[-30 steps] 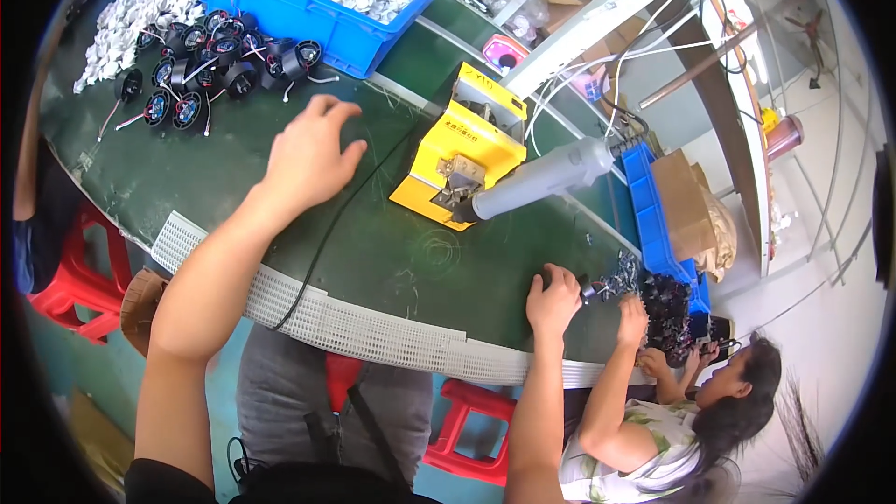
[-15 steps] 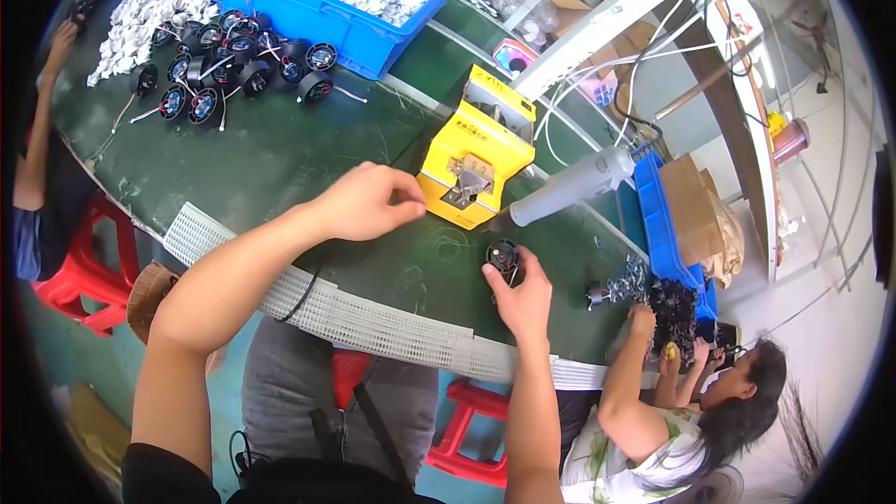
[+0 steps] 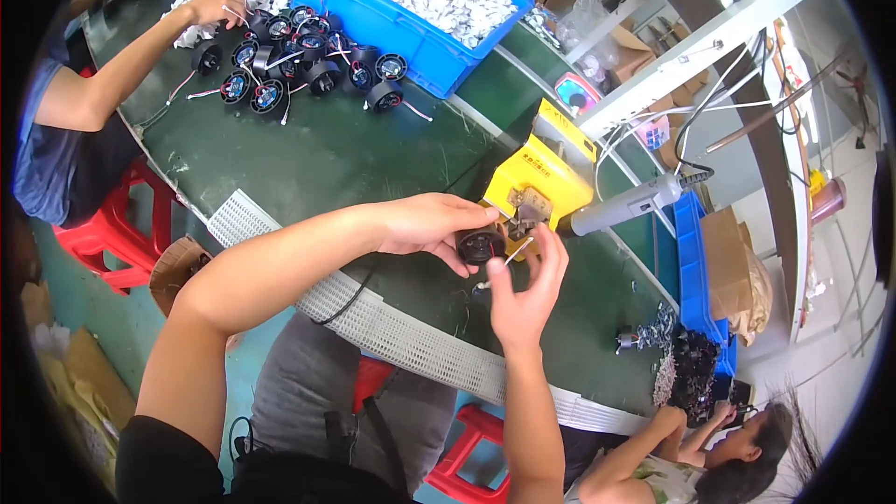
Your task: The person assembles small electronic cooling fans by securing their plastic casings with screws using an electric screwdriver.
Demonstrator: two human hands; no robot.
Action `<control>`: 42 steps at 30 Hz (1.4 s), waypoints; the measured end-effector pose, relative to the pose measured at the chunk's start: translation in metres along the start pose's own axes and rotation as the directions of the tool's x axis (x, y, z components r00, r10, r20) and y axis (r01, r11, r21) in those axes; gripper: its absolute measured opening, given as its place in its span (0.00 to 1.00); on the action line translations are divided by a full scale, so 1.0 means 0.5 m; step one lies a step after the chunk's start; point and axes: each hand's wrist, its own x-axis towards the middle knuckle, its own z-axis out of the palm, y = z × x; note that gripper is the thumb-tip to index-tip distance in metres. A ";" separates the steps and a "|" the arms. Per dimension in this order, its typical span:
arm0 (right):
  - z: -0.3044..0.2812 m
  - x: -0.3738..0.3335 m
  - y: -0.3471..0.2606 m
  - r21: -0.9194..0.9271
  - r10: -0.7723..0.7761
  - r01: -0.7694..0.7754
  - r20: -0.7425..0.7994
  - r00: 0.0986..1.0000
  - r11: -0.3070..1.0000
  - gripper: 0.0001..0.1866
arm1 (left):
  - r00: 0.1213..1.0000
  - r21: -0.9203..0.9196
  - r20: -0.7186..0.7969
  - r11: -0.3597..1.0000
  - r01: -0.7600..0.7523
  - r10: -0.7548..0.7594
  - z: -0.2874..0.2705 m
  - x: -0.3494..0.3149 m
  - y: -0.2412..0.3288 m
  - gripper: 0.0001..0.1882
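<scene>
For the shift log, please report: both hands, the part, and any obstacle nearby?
Left fingers hold black round part. Right fingers at its white wire, grip unclear. Yellow machine stands just beyond.

Workshop: green-topped table (image 3: 224, 163) at centre; red stools (image 3: 103, 247) (one at nine o'clock, another at six); teal floor (image 3: 121, 331) toward eight; white metal beam (image 3: 709, 47) toward two.
</scene>
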 end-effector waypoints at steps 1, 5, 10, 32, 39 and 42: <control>0.002 0.007 0.003 0.065 0.128 -0.131 0.048 0.991 0.989 0.30 | 1.000 -0.033 0.006 0.999 -0.028 0.028 0.000 -0.003 0.005 0.25; 0.010 0.045 -0.012 0.320 0.465 -0.484 0.139 0.874 0.815 0.23 | 0.991 -0.107 -0.100 0.990 -0.096 0.085 -0.005 0.007 0.007 0.21; 0.046 0.015 -0.012 0.414 0.392 -0.334 -0.062 0.918 0.847 0.30 | 0.988 -0.127 -0.111 0.985 -0.120 0.107 0.002 0.007 0.010 0.19; 0.024 -0.006 0.009 0.564 0.354 -0.412 0.215 0.910 0.716 0.14 | 0.985 -0.091 -0.139 0.990 -0.111 0.098 0.017 0.004 0.001 0.21; 0.010 -0.001 0.033 0.528 0.236 -0.336 0.249 0.939 0.780 0.06 | 0.970 -0.118 -0.243 0.993 -0.019 -0.010 0.030 0.015 -0.003 0.25; 0.008 0.005 0.017 0.352 0.086 -0.165 0.230 0.969 0.921 0.07 | 0.958 -0.128 -0.276 0.991 0.045 -0.079 0.025 0.011 -0.008 0.28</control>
